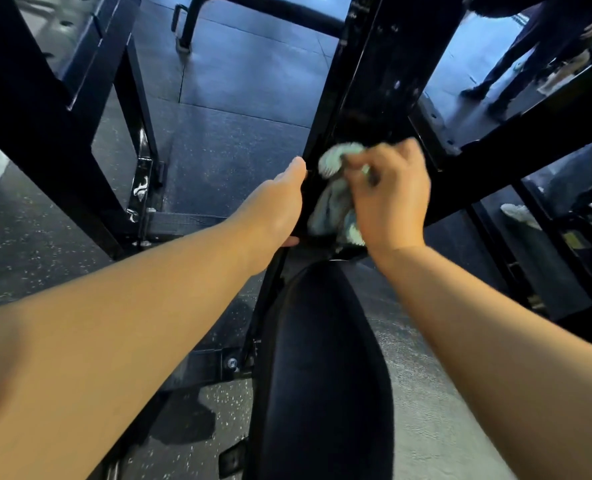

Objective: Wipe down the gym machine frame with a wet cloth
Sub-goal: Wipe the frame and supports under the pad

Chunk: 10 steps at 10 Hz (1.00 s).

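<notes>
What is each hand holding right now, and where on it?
The right hand grips the cloth bunched around its middle, against the black frame bar. The left hand holds that bar's left edge, just above the seat pad.

Pale cloth (334, 202) is bunched in the right hand (391, 199) against the black frame (367, 81); beside this grip, the frame's edge is held by the left hand (277, 204).

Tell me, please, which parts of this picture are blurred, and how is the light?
Head view: the right hand and the cloth in its grip are smeared by motion blur; the left hand against the black frame is sharper; cool bluish light shines off the floor; the wide lens bends straight lines.
</notes>
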### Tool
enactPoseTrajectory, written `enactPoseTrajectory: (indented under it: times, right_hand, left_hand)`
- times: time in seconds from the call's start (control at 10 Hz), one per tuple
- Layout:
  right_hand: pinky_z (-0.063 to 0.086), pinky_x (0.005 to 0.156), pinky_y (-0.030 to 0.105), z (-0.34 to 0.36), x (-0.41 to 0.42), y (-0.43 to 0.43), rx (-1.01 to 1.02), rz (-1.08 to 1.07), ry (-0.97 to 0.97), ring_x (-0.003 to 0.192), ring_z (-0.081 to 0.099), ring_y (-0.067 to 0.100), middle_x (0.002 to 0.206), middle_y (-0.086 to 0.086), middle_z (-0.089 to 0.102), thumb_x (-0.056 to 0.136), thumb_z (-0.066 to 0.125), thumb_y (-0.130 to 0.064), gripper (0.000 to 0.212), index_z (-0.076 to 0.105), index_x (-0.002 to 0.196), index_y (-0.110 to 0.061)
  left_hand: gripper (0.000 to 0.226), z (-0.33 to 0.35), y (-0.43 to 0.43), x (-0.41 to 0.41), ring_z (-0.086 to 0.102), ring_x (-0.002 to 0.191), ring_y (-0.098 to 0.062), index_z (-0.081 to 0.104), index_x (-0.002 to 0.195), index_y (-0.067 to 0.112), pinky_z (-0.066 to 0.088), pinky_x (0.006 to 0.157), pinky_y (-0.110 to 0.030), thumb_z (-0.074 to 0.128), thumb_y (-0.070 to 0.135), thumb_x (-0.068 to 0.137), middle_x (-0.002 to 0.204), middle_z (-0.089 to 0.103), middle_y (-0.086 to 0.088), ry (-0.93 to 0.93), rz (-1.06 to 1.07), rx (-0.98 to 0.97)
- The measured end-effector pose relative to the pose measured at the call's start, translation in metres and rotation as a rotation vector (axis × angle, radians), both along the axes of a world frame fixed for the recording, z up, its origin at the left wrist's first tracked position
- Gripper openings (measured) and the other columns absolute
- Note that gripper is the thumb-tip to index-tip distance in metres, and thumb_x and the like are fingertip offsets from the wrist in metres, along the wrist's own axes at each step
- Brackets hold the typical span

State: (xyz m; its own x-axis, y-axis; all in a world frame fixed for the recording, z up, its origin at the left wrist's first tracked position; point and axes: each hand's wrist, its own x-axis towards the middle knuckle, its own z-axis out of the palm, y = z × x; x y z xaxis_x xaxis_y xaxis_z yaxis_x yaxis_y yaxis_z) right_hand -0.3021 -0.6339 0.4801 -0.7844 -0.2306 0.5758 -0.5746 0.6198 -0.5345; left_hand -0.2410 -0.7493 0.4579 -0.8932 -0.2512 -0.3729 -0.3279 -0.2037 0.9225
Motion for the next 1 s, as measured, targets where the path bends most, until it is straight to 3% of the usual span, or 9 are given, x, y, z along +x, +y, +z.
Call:
enactPoseTrajectory:
  times: [0.2, 0.3, 0.4, 0.5, 0.6, 0.7, 0.8, 0.9, 1.0]
  right_hand:
    - [0.033, 0.061, 0.004, 0.01, -0.003, -0.012, -0.028, -0.121, 0.216, 0.069, 0.036, 0.0, 0.085, -0.006, 0.042, 0.08, 0.063, -0.004, 0.007, 0.065, 0.087, -0.004]
    - [0.044, 0.063, 0.026, -0.035, 0.009, 0.004, 0.372, 0.125, 0.122, 0.073, 0.054, 0.021, 0.087, 0.007, 0.054, 0.083, 0.061, -0.008, 0.012, 0.07, 0.091, -0.007]
    - [0.046, 0.058, 0.029, -0.029, 0.006, 0.006, 0.42, 0.181, 0.061, 0.069, 0.053, 0.023, 0.085, 0.009, 0.053, 0.08, 0.065, -0.009, 0.008, 0.072, 0.084, -0.01]
    - [0.035, 0.063, 0.004, 0.024, -0.006, -0.012, 0.094, 0.076, 0.177, 0.069, 0.037, 0.002, 0.086, -0.002, 0.045, 0.079, 0.067, -0.007, 0.008, 0.073, 0.084, -0.01]
    - [0.035, 0.067, 0.001, 0.057, -0.023, -0.024, -0.156, -0.014, 0.231, 0.069, 0.042, -0.005, 0.086, -0.01, 0.043, 0.082, 0.067, -0.008, 0.007, 0.069, 0.089, -0.006]
    - [0.035, 0.066, 0.005, 0.024, -0.009, -0.018, -0.117, -0.036, 0.113, 0.071, 0.04, -0.003, 0.08, -0.018, 0.038, 0.086, 0.062, -0.008, 0.005, 0.063, 0.09, -0.004]
    - [0.034, 0.062, 0.011, 0.002, 0.004, 0.0, 0.053, 0.071, 0.086, 0.072, 0.037, 0.001, 0.086, -0.005, 0.04, 0.083, 0.065, -0.005, 0.008, 0.069, 0.089, -0.008]
    - [0.032, 0.065, 0.001, 0.047, -0.016, -0.004, -0.047, -0.021, 0.1, 0.069, 0.038, 0.0, 0.084, -0.008, 0.04, 0.087, 0.064, -0.009, 0.007, 0.069, 0.09, -0.006]
    - [0.03, 0.067, -0.001, 0.073, -0.032, -0.013, -0.193, -0.121, 0.166, 0.067, 0.033, 0.005, 0.083, -0.015, 0.034, 0.09, 0.058, -0.01, 0.012, 0.067, 0.098, -0.007]
  left_hand:
    - [0.052, 0.003, 0.002, -0.004, 0.051, 0.121, -0.022, 0.049, 0.133, 0.028, 0.051, 0.085, -0.038, 0.026, 0.056, 0.096, 0.138, 0.05, -0.001, -0.029, 0.051, 0.016]
    - [0.047, 0.007, 0.003, -0.003, 0.054, 0.113, -0.021, 0.051, 0.13, 0.027, 0.048, 0.09, -0.041, 0.024, 0.051, 0.099, 0.124, 0.056, 0.001, -0.022, 0.041, 0.05]
    - [0.054, 0.013, 0.003, -0.005, 0.049, 0.121, -0.023, 0.044, 0.137, 0.025, 0.041, 0.1, -0.043, 0.022, 0.054, 0.098, 0.129, 0.053, -0.001, -0.028, 0.035, 0.004]
    - [0.056, 0.023, 0.001, -0.01, 0.036, 0.135, -0.021, 0.041, 0.141, 0.029, 0.025, 0.113, -0.047, 0.021, 0.056, 0.096, 0.146, 0.042, 0.002, -0.003, 0.071, -0.085]
    - [0.063, 0.039, -0.002, -0.021, 0.035, 0.137, -0.022, 0.042, 0.14, 0.033, 0.024, 0.114, -0.05, 0.023, 0.061, 0.087, 0.147, 0.041, 0.005, 0.134, 0.094, -0.057]
    - [0.072, 0.047, -0.005, -0.023, 0.041, 0.133, -0.025, 0.049, 0.134, 0.034, 0.029, 0.11, -0.052, 0.025, 0.065, 0.075, 0.143, 0.046, 0.002, 0.131, 0.119, -0.042]
    - [0.055, 0.047, -0.005, -0.021, 0.041, 0.132, -0.021, 0.048, 0.135, 0.035, 0.027, 0.111, -0.051, 0.023, 0.057, 0.092, 0.143, 0.045, 0.004, 0.15, 0.05, -0.098]
    - [0.055, 0.048, -0.005, -0.021, 0.036, 0.136, -0.019, 0.041, 0.14, 0.032, 0.025, 0.113, -0.05, 0.022, 0.055, 0.094, 0.147, 0.041, 0.006, 0.147, 0.051, -0.081]
    - [0.073, 0.051, -0.006, -0.028, 0.032, 0.139, -0.02, 0.036, 0.143, 0.031, 0.024, 0.113, -0.05, 0.024, 0.063, 0.079, 0.15, 0.036, 0.007, 0.098, 0.065, -0.06]
